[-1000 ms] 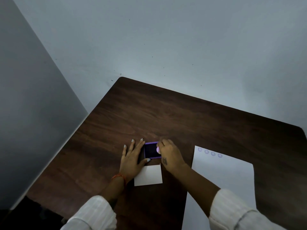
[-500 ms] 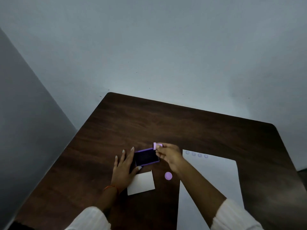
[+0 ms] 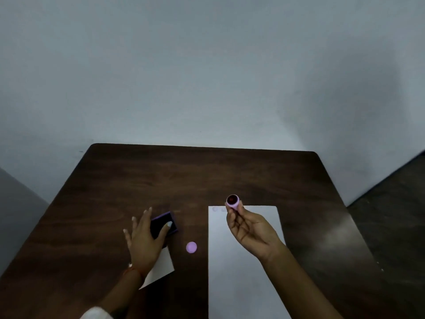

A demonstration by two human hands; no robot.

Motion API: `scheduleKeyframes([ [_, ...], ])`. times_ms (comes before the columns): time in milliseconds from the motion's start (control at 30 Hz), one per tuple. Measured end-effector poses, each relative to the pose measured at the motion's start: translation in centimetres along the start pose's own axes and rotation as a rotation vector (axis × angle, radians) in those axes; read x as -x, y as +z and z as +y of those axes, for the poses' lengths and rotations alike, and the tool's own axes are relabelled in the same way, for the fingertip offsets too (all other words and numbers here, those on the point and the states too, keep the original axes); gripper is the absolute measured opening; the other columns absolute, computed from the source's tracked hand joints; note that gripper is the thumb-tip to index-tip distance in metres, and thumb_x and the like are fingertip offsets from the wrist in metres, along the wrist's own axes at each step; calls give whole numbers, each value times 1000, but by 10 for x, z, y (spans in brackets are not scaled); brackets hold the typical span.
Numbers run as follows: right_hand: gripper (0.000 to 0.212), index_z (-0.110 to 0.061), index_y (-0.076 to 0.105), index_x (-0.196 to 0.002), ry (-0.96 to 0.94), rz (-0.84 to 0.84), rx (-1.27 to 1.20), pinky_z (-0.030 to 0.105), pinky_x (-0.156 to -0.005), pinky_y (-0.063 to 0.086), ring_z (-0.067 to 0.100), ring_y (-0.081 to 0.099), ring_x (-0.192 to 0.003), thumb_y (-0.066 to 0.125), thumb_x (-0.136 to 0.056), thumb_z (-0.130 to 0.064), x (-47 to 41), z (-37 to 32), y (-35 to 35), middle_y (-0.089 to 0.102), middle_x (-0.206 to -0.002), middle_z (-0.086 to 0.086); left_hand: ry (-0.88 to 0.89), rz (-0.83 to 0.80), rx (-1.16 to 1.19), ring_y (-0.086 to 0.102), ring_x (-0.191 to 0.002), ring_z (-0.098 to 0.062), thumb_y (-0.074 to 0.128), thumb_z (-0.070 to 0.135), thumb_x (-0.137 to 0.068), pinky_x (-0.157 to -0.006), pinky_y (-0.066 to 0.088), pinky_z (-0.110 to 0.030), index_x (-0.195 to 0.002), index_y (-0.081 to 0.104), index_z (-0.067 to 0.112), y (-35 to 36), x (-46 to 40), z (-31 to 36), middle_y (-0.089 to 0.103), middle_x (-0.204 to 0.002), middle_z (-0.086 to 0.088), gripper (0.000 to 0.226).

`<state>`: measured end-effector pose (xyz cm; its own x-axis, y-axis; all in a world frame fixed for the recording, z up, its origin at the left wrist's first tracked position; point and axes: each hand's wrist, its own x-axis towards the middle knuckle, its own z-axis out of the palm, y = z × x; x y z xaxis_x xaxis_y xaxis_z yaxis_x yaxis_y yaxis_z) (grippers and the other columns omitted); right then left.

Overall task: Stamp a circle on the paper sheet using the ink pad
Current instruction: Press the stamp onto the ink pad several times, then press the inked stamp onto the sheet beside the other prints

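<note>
1. Head camera looks down on one dark wooden table (image 3: 207, 171) pushed against a pale wall.
2. One long white paper sheet (image 3: 241, 284) lies on the right half of the table, running toward the near edge. Two faint round marks (image 3: 218, 209) show at its far left corner; any others are hidden behind the raised hand.
3. One purple-edged ink pad (image 3: 164, 223) lies open on the left half, its dark face up.
4. One small white card (image 3: 164, 264) lies just nearer than the ink pad, partly under the left wrist.
5. One round lilac cap (image 3: 191, 247) sits alone on the bare wood between the card and the paper sheet.
6. One lilac round stamp (image 3: 233, 201) is held up above the far edge of the sheet, its dark inked face turned toward the camera.
7. Left hand (image 3: 145, 242) lies flat with fingers spread, palm down, its thumb resting on the ink pad and its fingers on the wood beside it.
8. Right hand (image 3: 249, 231) is raised, palm toward the camera, its fingertips pinching the stamp by its body, clear of the paper.
</note>
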<state>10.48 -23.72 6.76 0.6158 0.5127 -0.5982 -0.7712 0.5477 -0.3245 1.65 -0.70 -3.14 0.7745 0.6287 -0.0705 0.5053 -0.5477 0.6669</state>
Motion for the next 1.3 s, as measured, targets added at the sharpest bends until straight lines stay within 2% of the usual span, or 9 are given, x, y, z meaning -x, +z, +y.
scheduleKeyframes([
  [233, 51, 7, 67, -96, -43, -10, -59, 27, -53, 60, 25, 74, -69, 84, -49, -2, 6, -28, -34, 75, -86, 21, 307, -202, -101, 7, -145, -21, 53, 56, -82, -117, -3, -51, -143, 23, 31, 51, -1, 72, 22, -155, 2, 73],
  [333, 70, 8, 70, -92, -64, -24, -79, 28, -53, 60, 24, 74, -69, 93, -27, 0, 1, -37, -47, 75, -87, 21, 406, -326, -160, 4, -146, -18, 33, 76, -75, -115, -7, -47, -143, 18, 33, 67, -2, 90, 14, -157, 5, 82],
  [467, 36, 0, 69, -92, -164, 105, 27, 25, -58, 60, 17, 72, -70, 81, -58, -4, -6, -53, -55, 76, -79, 13, 499, -365, -249, 4, -146, -18, 2, 92, -55, -113, -10, -43, -143, 19, 34, 85, -5, 102, 13, -157, 6, 106],
  [533, 21, -5, 67, -99, -281, 290, 230, 25, -65, 60, 18, 70, -81, 65, -78, -6, -17, -58, -60, 74, -86, 11, 533, -376, -296, 4, -146, -18, -1, 90, -55, -112, -11, -41, -143, 19, 34, 94, -8, 106, 13, -157, 6, 106],
  [633, 21, -9, 66, -101, -463, 549, 640, 34, -82, 55, 23, 65, -97, 69, -80, -13, -33, -58, -63, 69, -102, 9, 573, -381, -342, 9, -146, -21, -3, 89, -56, -112, -9, -43, -143, 22, 32, 108, -13, 108, 17, -157, 3, 106],
  [800, 7, -18, 66, -86, -594, 653, 1259, 24, -71, 51, 5, 57, -76, 65, -83, -24, -61, -47, -60, 71, -95, 5, 588, -437, -436, 8, -146, -21, 6, 89, -57, -112, -12, -47, -143, 19, 33, 119, -19, 110, 17, -157, 0, 104],
  [967, 26, -11, 64, -110, -691, 447, 1753, -7, -81, 31, 8, 59, -101, 62, -86, -19, -73, -47, -64, 68, -115, 5, 618, -440, -481, 8, -146, -23, 12, 88, -56, -110, -16, -48, -144, 18, 32, 121, -22, 107, 15, -157, -1, 104],
  [1100, 34, -17, 54, -122, -606, 407, 2027, 19, -96, 40, 15, 57, -114, 59, -88, -22, -81, -50, -68, 60, -127, 3, 636, -414, -484, 13, -145, -25, 18, 84, -61, -109, -17, -48, -142, 24, 31, 123, -22, 106, 20, -156, -3, 97],
  [1300, 34, -17, 54, -121, -582, 358, 2127, 20, -92, 43, 17, 59, -109, 59, -88, -18, -83, -51, -68, 60, -125, 5, 665, -399, -471, 16, -144, -26, -5, 90, -53, -109, -23, -44, -142, 25, 30, 126, -24, 103, 22, -156, -4, 112],
])
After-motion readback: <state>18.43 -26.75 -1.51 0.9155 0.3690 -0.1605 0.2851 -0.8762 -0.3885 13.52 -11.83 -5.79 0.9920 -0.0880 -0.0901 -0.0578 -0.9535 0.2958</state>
